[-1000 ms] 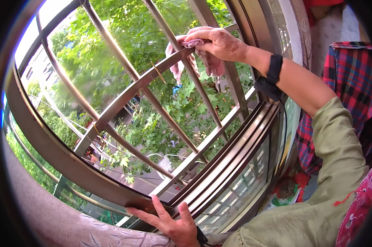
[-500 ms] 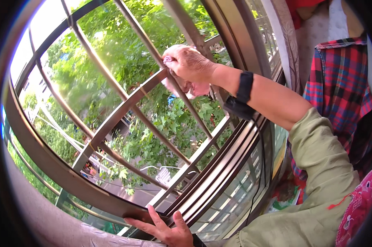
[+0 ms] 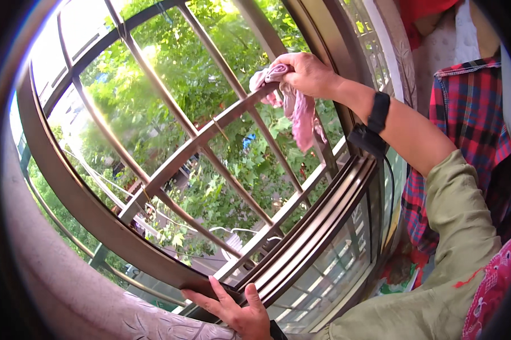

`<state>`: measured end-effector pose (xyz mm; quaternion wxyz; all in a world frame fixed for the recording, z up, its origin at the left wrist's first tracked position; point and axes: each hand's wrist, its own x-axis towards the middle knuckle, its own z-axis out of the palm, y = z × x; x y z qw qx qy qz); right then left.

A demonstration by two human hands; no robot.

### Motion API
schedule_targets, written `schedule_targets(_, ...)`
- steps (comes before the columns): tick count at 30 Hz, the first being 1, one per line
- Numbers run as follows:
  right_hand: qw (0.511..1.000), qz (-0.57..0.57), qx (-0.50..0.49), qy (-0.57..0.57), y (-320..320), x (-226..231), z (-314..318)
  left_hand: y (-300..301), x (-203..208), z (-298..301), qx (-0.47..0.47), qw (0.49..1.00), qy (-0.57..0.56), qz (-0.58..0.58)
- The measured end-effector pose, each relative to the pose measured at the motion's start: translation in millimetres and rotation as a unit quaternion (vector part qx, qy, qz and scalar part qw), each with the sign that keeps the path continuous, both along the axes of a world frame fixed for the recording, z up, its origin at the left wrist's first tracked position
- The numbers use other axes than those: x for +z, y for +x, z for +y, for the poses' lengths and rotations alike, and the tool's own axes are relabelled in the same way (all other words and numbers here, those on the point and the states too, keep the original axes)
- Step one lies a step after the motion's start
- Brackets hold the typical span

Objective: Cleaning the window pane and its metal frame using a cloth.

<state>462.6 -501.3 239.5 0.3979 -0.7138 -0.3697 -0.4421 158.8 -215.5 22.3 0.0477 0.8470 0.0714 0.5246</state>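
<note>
In the upper middle of the frame, the right hand [image 3: 307, 75] grips a bunched pink cloth [image 3: 303, 119] against a metal crossbar [image 3: 224, 120]. The thumb and fingers are closed on the cloth, though most fingertips are lost in its folds. One length hangs below the hand; the bar's right end is covered, so how far the cloth wraps around it cannot be told.

At the lower middle, the left hand [image 3: 245, 316] lies with fingers spread, holding nothing, at the bottom corner of the brown window frame [image 3: 91, 209], beside the sliding tracks [image 3: 309, 232]. Its wrist runs off the lower edge, leaving only a bit of black band visible.

Behind the bars, a small blue thing [image 3: 248, 140] among the leaves [image 3: 210, 73] is too small to identify. At right, the sleeve [image 3: 465, 209] partly hides a plaid fabric [image 3: 467, 107]; a red item [image 3: 428, 11] is cut off by the upper edge.
</note>
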Motion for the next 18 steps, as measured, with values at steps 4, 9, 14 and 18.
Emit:
schedule_targets(4,0.976,0.014,0.108,0.189,3,27,-12,-7,10,-10,0.031,0.999,0.024,0.022)
schedule_targets(9,0.893,-0.086,0.212,0.387,-18,111,11,-9,10,-5,0.038,0.998,0.013,0.051)
schedule_targets(14,0.879,-0.168,0.058,0.442,-6,228,47,-6,9,-6,0.016,0.999,0.031,0.024)
schedule_targets(18,0.862,-0.248,0.091,0.433,5,282,68,-7,8,-7,0.033,0.998,0.019,0.04)
